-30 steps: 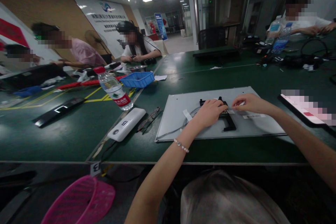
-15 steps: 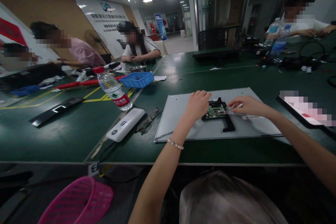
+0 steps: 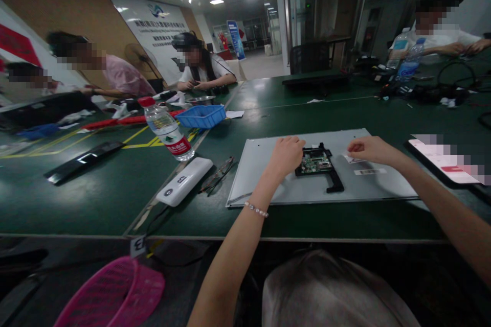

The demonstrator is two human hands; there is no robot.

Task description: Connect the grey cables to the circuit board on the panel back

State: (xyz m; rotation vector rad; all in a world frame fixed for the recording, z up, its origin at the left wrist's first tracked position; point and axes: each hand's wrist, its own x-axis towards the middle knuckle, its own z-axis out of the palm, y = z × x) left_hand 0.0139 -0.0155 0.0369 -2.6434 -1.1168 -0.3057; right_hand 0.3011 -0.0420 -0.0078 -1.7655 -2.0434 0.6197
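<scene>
A pale grey flat panel (image 3: 261, 179) lies on the green table in front of me. On it rests a black frame (image 3: 335, 182) with a green circuit board (image 3: 316, 162) inside. My left hand (image 3: 289, 154) is closed at the left edge of the frame; its fingertips and whatever they grip are hidden. To the right of the board, over the panel, my right hand (image 3: 370, 149) is closed in a pinch. What it holds, if anything, is too small to make out. Just below those fingertips shows a small white label (image 3: 356, 160), and a printed strip (image 3: 370, 171) sits nearer me.
Left of the panel are eyeglasses (image 3: 218, 176), a white power bank (image 3: 184, 182) and a water bottle (image 3: 169, 130). A blue tray (image 3: 202, 116) stands farther back. A phone (image 3: 441, 161) lies at right. A pink basket (image 3: 111, 291) is below the table edge. Several people sit around.
My right hand has moved right, away from the board's right edge, uncovering that edge and the printed strip. My left hand has stayed nearly in place.
</scene>
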